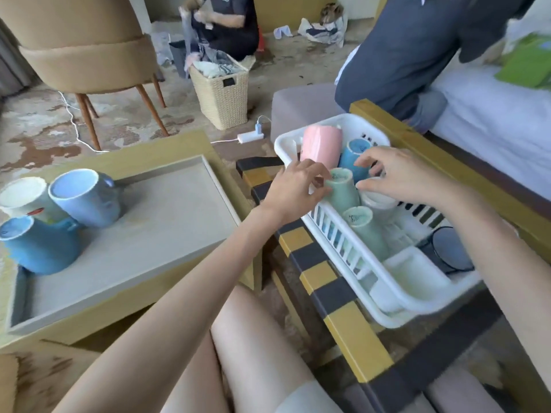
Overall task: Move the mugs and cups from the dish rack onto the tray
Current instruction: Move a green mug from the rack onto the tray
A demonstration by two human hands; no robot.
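Head view: I am reaching both hands into the white rack (pixel 301 144), which is sitting on a yellow-and-black table (pixel 316 275) to my right. My left hand (pixel 293 189) is closing its fingers (pixel 323 190) around a green cup (pixel 343 189) standing upside down near the rack's long left wall. My right hand (pixel 399 174) is hovering with its fingers (pixel 368 158) spread and loose over a white cup (pixel 378 204) just beside the green one; whether it is touching anything, I cannot tell. A second green cup (pixel 365 231) is leaning upside down closer to me along the same wall. A pink cup (pixel 322 147) is standing at the rack's far end, with a blue cup (pixel 354 159) just beside it, partly hidden by my right fingers. A dark round item (pixel 450 248) is lying by the rack's right wall, too blurred to name.

To my left, the grey tray (pixel 167 222) is resting on a low wooden table (pixel 143 156). Three mugs are clustering at the tray's left end: a white mug (pixel 25 198) at the far corner, a pale blue mug (pixel 86 198) beside it, and a deeper blue mug (pixel 41 245) nearer me.
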